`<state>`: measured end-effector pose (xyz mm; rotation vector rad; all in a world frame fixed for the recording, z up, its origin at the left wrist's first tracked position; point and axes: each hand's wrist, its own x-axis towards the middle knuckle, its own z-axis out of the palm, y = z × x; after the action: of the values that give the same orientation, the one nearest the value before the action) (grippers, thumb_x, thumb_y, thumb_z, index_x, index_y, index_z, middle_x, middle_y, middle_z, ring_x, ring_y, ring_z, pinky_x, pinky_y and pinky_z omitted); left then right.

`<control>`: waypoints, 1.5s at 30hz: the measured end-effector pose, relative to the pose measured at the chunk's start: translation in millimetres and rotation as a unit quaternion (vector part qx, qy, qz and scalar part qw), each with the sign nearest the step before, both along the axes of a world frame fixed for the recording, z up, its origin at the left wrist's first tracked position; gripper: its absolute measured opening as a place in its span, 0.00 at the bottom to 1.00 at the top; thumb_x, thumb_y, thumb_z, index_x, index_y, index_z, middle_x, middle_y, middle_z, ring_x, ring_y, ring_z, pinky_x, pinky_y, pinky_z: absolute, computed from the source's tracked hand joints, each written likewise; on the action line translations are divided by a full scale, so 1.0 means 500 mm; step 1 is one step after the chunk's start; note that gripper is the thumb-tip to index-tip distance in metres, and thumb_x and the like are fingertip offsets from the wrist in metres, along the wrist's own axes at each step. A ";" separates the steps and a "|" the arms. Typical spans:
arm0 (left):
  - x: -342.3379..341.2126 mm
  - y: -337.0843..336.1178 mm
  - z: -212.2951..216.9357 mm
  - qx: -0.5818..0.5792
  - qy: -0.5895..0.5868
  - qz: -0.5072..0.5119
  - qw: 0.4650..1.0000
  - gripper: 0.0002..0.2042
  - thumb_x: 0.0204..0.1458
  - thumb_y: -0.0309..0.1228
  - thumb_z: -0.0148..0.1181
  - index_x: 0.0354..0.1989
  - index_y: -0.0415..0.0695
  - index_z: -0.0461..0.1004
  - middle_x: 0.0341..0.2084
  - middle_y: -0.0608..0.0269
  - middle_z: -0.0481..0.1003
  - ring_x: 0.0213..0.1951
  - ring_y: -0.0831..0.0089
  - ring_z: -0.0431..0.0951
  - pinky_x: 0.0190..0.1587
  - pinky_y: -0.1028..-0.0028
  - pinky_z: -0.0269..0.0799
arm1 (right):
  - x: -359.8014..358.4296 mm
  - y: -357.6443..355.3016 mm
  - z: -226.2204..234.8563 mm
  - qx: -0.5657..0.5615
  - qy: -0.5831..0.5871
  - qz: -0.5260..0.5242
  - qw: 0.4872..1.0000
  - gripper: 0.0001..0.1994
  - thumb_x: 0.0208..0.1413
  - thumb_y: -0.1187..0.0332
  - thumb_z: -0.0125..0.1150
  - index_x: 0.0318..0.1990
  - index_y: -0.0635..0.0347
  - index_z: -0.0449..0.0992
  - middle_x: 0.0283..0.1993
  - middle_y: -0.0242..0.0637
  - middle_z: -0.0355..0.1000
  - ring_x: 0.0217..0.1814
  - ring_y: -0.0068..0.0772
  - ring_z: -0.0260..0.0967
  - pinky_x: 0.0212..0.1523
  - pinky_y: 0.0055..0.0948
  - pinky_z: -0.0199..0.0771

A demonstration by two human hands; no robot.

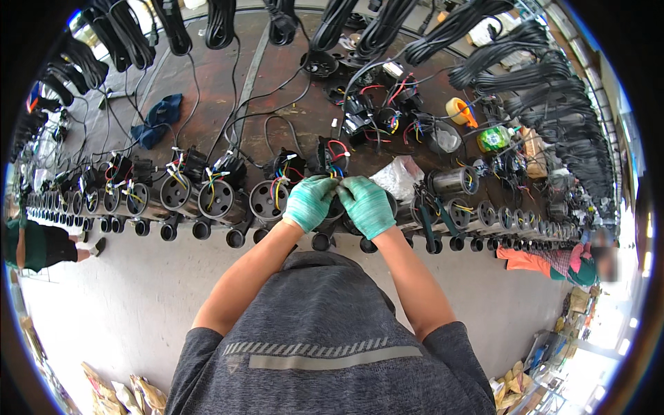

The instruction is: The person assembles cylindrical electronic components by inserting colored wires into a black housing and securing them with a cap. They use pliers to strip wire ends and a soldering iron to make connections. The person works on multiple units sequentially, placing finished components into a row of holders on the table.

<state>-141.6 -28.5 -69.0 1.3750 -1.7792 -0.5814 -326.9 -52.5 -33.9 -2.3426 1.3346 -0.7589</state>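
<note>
Left hand (311, 202), in a green glove: fingertips drawn in to the midline, grip pinched on coloured wires (335, 173). Right hand (367, 204), matching glove: grip likewise pinched on these wires, its fingertips meeting those of the left; which strand each takes is hidden by the fingers. Black wired unit (333, 153), one, with red, blue and green leads: directly beyond the fingertips, at the middle of the bench (214, 90) near its near edge. Cylindrical housings, dark, in a long row along that edge; one with a perforated round face (268, 199) just left of the left hand. Clear plastic bag (399, 174), crumpled: beyond and right of the right hand. Hand tools with green handles (424, 216): right of the right hand, among the housings. Wired assemblies (373, 114), a black cluster: farther off, right of centre. Tape roll (456, 109), with orange part: far right. Green package (493, 138): right, nearer than the tape. Blue cloth (158, 121), rumpled: far left. Black cable bundles (221, 24), many: along the far side and right. Other persons, two: one in orange trousers (529, 261) at right, one in dark clothing (41, 245) at left.
</note>
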 end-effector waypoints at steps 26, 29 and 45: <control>0.003 -0.001 0.004 0.037 0.026 -0.006 0.999 0.12 0.61 0.29 0.66 0.52 0.43 0.86 0.46 0.49 0.85 0.48 0.49 0.84 0.52 0.59 0.80 | -0.127 0.069 0.153 0.086 0.314 -0.052 0.944 0.44 0.44 0.60 0.77 0.74 0.42 0.70 0.57 0.49 0.72 0.56 0.56 0.73 0.58 0.56 0.75; 0.004 -0.002 0.006 0.044 0.021 -0.013 0.999 0.13 0.62 0.29 0.65 0.53 0.44 0.85 0.46 0.49 0.85 0.48 0.49 0.84 0.52 0.59 0.80 | -0.082 0.059 0.148 0.098 0.337 -0.037 0.936 0.41 0.46 0.56 0.78 0.73 0.44 0.72 0.58 0.48 0.73 0.57 0.55 0.73 0.58 0.56 0.75; 0.008 -0.001 -0.001 0.039 0.019 -0.006 0.999 0.14 0.57 0.25 0.66 0.52 0.42 0.85 0.48 0.48 0.85 0.49 0.48 0.85 0.53 0.59 0.81 | -0.032 0.038 0.133 0.118 0.360 -0.026 0.925 0.42 0.49 0.51 0.77 0.73 0.48 0.70 0.61 0.49 0.72 0.61 0.54 0.73 0.60 0.55 0.75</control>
<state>-137.5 -29.1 -69.5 1.3987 -1.7510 -0.6855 -342.8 -33.7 32.7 -2.4745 1.6425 0.3008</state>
